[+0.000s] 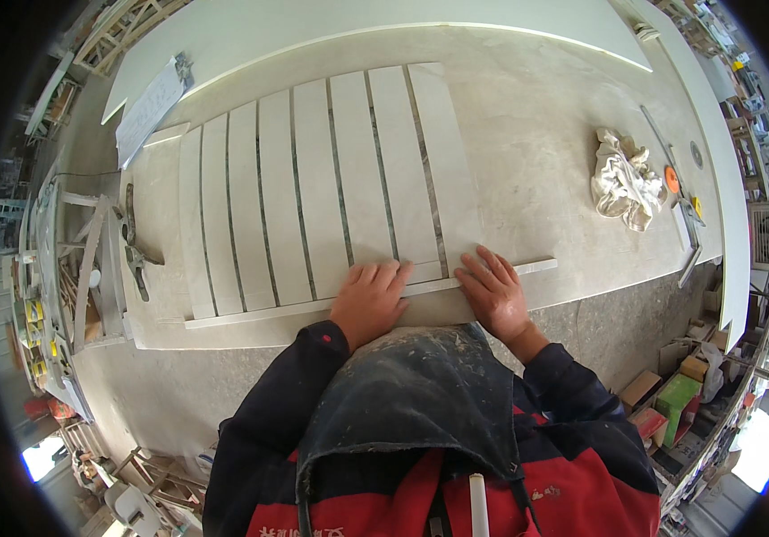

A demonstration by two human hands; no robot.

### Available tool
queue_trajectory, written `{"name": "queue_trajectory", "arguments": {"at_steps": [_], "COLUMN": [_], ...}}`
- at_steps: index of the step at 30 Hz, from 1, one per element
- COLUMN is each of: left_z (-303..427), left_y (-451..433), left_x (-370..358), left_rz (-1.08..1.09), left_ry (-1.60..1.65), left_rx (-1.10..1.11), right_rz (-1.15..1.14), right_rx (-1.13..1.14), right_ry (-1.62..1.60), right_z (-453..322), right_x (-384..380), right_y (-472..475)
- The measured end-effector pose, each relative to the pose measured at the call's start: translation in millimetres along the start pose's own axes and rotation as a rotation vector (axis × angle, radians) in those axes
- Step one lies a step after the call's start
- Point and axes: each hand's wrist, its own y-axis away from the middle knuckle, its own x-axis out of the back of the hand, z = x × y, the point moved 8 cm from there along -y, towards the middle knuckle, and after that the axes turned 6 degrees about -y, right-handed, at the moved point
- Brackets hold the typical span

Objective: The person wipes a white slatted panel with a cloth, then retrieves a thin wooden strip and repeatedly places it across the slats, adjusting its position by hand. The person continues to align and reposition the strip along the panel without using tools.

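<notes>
Several long pale boards lie side by side on the worktable, with narrow dark gaps between them. A long thin white strip runs across their near ends and sticks out past the rightmost board. My left hand grips the strip near its middle, fingers over the board ends and thumb on the near side. My right hand lies over the strip at the near corner of the rightmost board, fingertips forward; its thumb is mostly hidden. Beneath both hands part of the strip is covered.
The worktable bears a spring clamp at left, written papers, a crumpled white cloth and an orange disc. A large white panel spans the far side. Boxes stand low at right.
</notes>
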Motion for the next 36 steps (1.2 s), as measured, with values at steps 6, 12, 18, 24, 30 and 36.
{"name": "queue_trajectory", "arguments": {"at_steps": [6, 12, 18, 24, 30, 36], "left_z": [0.5, -1.7, 0.7, 1.3, 1.8, -0.4], "left_y": [-2.1, -3.4, -3.3, -3.0, -2.8, 0.1], "left_x": [-4.5, -6.6, -3.7, -4.1, -3.7, -11.2], "left_rz": [-0.001, -0.008, 0.022, 0.026, 0.04, 0.016], "left_ry": [-0.025, -0.006, -0.046, -0.049, -0.025, 0.003], "left_rx": [-0.023, -0.006, -0.022, -0.022, -0.016, 0.019], "right_rz": [0.008, 0.018, 0.006, 0.002, -0.004, 0.006], "right_rx": [0.002, -0.018, -0.039, -0.062, -0.07, -0.055], "right_ry": [-0.018, -0.053, -0.073, -0.078, -0.077, -0.076], "right_z": [-1.8, -0.1, 0.0, 2.8, 4.4, 6.3], "right_x": [1.0, 0.4, 0.4, -3.2, -3.5, -7.6], "right_y": [-1.9, -1.8, -4.8, -3.2, -3.4, -2.2]}}
